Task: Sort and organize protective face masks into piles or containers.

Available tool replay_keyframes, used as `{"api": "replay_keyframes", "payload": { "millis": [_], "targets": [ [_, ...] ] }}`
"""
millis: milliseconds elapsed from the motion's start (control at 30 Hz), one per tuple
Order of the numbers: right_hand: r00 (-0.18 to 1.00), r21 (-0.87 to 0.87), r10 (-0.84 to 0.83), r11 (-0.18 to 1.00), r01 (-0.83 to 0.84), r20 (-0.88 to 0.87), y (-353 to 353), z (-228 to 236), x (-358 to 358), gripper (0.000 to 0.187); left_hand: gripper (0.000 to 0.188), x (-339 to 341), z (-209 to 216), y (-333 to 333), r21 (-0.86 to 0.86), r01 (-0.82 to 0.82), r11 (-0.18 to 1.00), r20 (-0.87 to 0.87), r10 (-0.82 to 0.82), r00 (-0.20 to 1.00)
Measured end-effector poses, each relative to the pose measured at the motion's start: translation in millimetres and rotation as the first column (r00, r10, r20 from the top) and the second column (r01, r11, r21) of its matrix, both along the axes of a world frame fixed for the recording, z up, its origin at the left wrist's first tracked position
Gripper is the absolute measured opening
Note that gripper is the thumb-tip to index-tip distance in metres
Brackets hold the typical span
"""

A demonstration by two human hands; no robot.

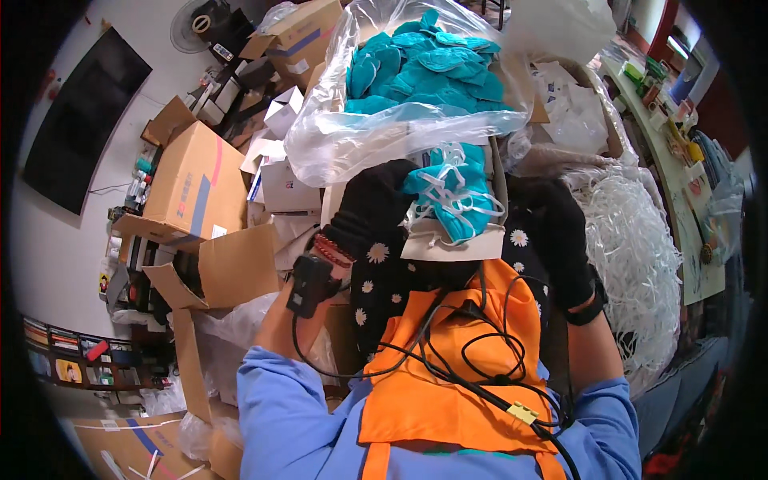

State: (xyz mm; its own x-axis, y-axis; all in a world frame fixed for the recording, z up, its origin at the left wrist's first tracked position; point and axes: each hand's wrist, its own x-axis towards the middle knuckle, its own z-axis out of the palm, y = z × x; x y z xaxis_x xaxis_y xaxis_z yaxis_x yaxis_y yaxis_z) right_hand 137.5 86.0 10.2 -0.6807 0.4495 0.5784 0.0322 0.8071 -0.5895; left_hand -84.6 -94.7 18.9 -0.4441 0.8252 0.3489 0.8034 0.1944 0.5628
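A stack of teal folded face masks (456, 188) with tangled white ear loops lies at the near end of an open box (452, 250), close to my body. My left hand (374, 200), in a black glove, has its fingers closed on the left edge of the masks. To the right of the box, my right hand (556, 232), also black-gloved, is held with its fingers curled in. Against the dark patterned cloth, I cannot make out what is between them. Beyond the stack, a heap of teal mask pieces (428, 68) fills a box lined with clear plastic (344, 148).
On the right, a plastic bag bulges with white straps (628, 272), beside a long cluttered table (668, 184). Cardboard boxes (196, 180) and small white cartons (288, 188) crowd the left. Black cables (448, 360) trail over my orange apron (432, 408).
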Motion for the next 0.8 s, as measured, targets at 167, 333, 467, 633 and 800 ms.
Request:
{"api": "replay_keyframes", "payload": {
  "millis": [167, 333, 467, 633, 800],
  "targets": [
    [0.946, -0.385, 0.272, 0.866, -0.320, -0.175, -9, 7, -36, 0.021, 0.029, 11, 7, -9, 0.044, 0.128, 0.991, 0.161, -0.134, 0.978],
    [0.953, -0.215, 0.243, 0.955, -0.203, 0.179, 5, -6, -25, 0.019, 0.027, 25, 19, -13, 0.114, 0.071, 0.991, 0.068, -0.079, 0.994],
    [0.985, -0.058, -0.073, 0.995, 0.082, 0.155, 37, -31, -20, 0.023, 0.023, 15, 22, -27, 0.111, 0.155, 0.982, -0.372, -0.104, 0.922],
    [0.989, -0.781, 0.014, 0.612, -0.123, -0.144, 25, 32, -10, 0.023, 0.021, 25, 41, -36, 0.092, 0.312, 0.946, -0.688, -0.166, 0.707],
    [0.927, -0.900, 0.292, 0.297, -0.321, -0.234, 5, 54, -1, 0.031, 0.025, 44, 53, -29, 0.131, 0.363, 0.922, -0.506, -0.253, 0.824]
  ]
}}
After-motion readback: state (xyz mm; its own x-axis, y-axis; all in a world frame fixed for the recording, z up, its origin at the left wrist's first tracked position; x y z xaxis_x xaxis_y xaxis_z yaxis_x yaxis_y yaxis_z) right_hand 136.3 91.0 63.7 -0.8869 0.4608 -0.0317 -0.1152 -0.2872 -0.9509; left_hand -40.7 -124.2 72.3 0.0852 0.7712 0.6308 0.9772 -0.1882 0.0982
